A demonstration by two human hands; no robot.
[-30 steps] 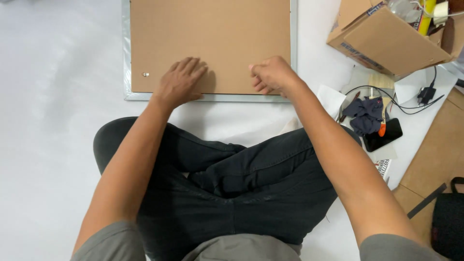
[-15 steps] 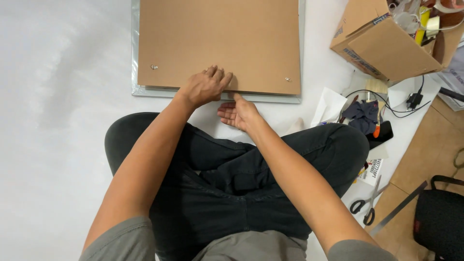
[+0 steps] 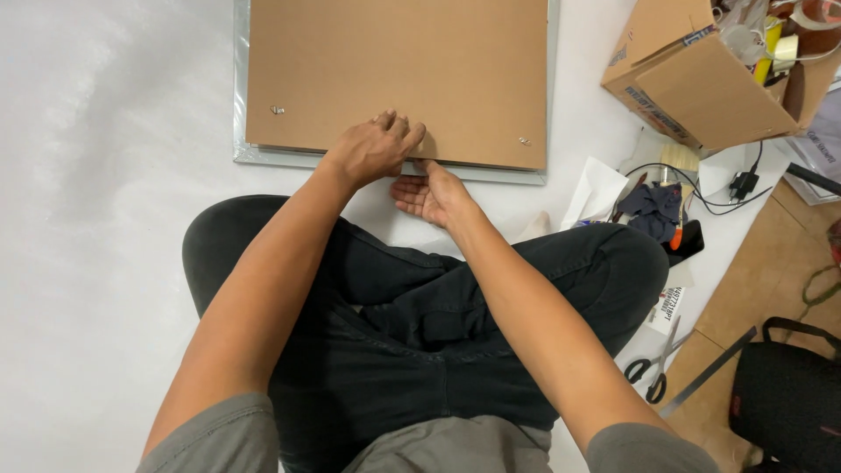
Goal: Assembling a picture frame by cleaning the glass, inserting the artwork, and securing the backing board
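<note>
Both hands barely shifted since half a second ago: my left hand (image 3: 375, 151) presses flat on the brown backing board (image 3: 399, 74) (upper centre), my right hand (image 3: 431, 194) cupped open beneath its near edge.

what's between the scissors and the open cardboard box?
Head view: between scissors and cardboard box lie a dark cloth, black cable and white paper.

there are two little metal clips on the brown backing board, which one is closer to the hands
The right clip, near the board's lower right corner; the left clip sits farther away.
</note>
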